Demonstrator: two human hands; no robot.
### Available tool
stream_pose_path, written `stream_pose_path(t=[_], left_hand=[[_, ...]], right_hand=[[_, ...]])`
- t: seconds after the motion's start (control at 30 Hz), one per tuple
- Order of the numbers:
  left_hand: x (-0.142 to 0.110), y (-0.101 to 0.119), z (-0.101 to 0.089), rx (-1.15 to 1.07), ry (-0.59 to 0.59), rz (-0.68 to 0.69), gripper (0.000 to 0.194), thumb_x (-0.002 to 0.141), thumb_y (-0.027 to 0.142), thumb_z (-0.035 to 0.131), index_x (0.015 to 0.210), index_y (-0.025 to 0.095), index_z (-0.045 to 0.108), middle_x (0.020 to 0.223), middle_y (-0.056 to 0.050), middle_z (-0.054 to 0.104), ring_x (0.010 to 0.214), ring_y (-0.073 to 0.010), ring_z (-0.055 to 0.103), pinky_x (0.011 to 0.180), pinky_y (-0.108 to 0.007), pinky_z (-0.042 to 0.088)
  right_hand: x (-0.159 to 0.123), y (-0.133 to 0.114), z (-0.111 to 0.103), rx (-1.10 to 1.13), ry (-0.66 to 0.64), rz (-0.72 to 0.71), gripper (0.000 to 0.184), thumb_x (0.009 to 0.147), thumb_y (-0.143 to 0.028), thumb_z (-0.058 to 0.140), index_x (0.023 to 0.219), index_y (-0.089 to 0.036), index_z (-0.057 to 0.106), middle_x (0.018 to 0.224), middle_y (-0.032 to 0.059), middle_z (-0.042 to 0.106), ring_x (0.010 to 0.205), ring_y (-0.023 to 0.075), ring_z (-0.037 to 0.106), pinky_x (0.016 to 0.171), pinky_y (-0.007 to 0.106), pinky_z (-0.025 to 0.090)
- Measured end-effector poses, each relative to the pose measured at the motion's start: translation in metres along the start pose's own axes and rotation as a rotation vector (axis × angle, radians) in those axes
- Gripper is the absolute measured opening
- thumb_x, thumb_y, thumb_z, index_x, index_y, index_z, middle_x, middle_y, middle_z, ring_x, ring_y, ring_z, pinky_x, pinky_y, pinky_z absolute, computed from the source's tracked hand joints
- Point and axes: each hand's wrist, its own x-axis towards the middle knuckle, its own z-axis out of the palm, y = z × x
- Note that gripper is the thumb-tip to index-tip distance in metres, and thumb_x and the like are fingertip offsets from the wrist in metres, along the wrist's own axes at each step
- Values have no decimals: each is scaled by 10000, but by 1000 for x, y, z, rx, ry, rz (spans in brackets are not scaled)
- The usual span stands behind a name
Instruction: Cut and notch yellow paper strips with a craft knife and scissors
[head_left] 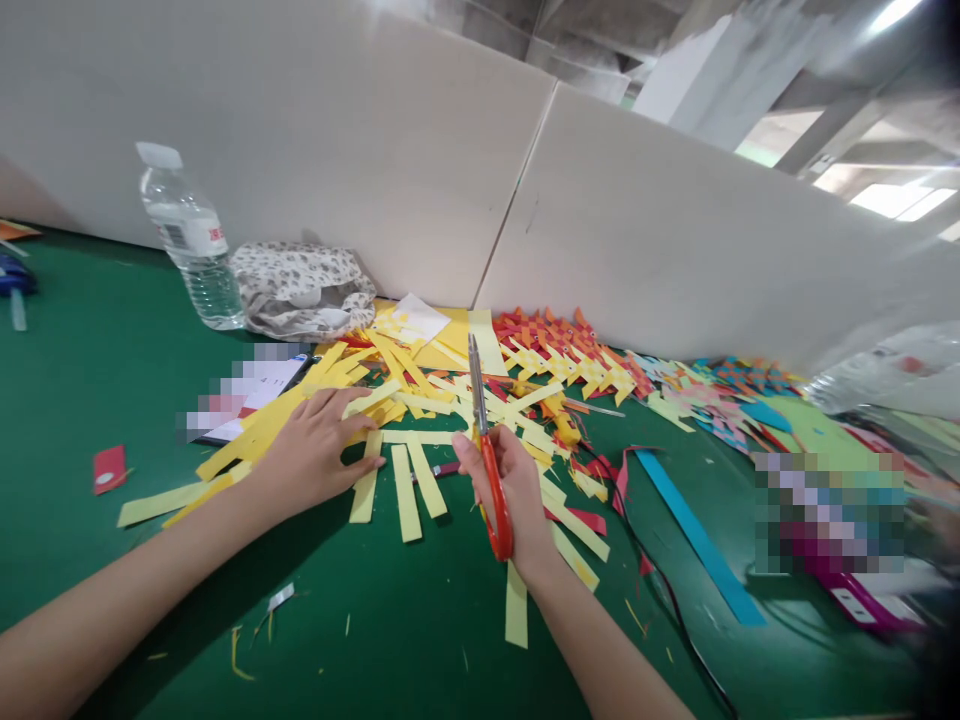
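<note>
In my right hand (519, 490) is a pair of scissors (491, 480) with red and yellow handles. Their blades point away from me and look closed. My left hand (319, 445) rests over the paper pile, thumb and fingers apart, at a pale yellow paper strip (363, 502); whether it touches the strip I cannot tell. Two more short strips lie just right of that hand, one of them a pale paper strip (406, 500). Beyond both hands spreads a heap of yellow paper strips (409, 365), crossing each other.
A water bottle (191, 240) and a patterned cloth bag (304, 290) stand against the grey partition (300, 130). Woven paper pieces (570, 360) lie at the back. A blue strip (701, 540) and a black cable (675, 600) cross the green table (390, 640) at right.
</note>
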Motion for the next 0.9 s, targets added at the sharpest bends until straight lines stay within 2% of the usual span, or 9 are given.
stream_pose_path(t=[0.1,0.23,0.33,0.43,0.57,0.67,0.73,0.8,0.9], left_hand=[[1,2,3,-70,-4,-27,210,734,431,597,811,239,635,1248,-80,520,1145,-323,437,933,-503,354],[5,6,-2,-227,120,-106,183,737,411,609,758,231,583,1104,-67,591,1071,-284,493,920,-458,367],[8,10,-10,-520,225,-326,218,733,418,629,832,236,559,971,-40,605,911,-221,557,794,-355,446],[11,13,-19,-969,310,-626,268,691,375,695,866,240,544,818,8,574,715,-134,552,592,-226,460],[13,18,-22,-1444,379,-866,342,619,262,774,876,237,549,708,51,525,622,-66,529,570,-150,483],[11,29,-20,-1489,309,-872,380,602,236,785,900,233,548,709,59,528,617,-64,538,572,-151,505],[7,39,-18,-1438,261,-801,404,605,254,782,920,238,530,728,59,521,657,-86,555,561,-174,524],[4,49,-16,-1387,182,-720,403,619,270,773,932,242,520,707,69,480,641,-84,541,546,-181,532],[0,59,-14,-1338,97,-687,381,646,290,752,926,236,499,720,71,466,588,-65,503,527,-182,533]], right_hand=[[-2,-2,1,4,-9,1,321,719,-496,625,708,-223,456,613,-42,541,447,97,458,401,215,365],[-2,-3,2,27,-12,7,324,715,-498,628,707,-223,457,600,-44,534,440,95,446,397,215,368],[-2,-3,2,42,-10,10,336,707,-509,631,716,-222,456,627,-31,557,437,95,455,394,220,372],[-3,-4,1,39,-19,10,348,697,-522,632,723,-219,465,621,-26,565,439,98,462,396,225,376],[-4,-11,-2,30,-63,28,351,664,-498,669,713,-219,462,638,-17,584,487,113,487,443,240,410],[-5,-16,-3,52,-107,43,339,638,-442,708,714,-222,461,707,0,625,594,146,561,551,277,470],[-6,-16,-2,60,-157,53,324,627,-392,726,722,-224,466,727,-2,639,635,155,587,595,288,485],[-7,-14,0,59,-217,69,318,613,-341,740,734,-226,468,721,-14,642,627,150,592,582,280,484],[-9,-9,5,14,-245,81,334,583,-283,752,741,-229,463,703,-34,627,578,132,571,543,264,467]])
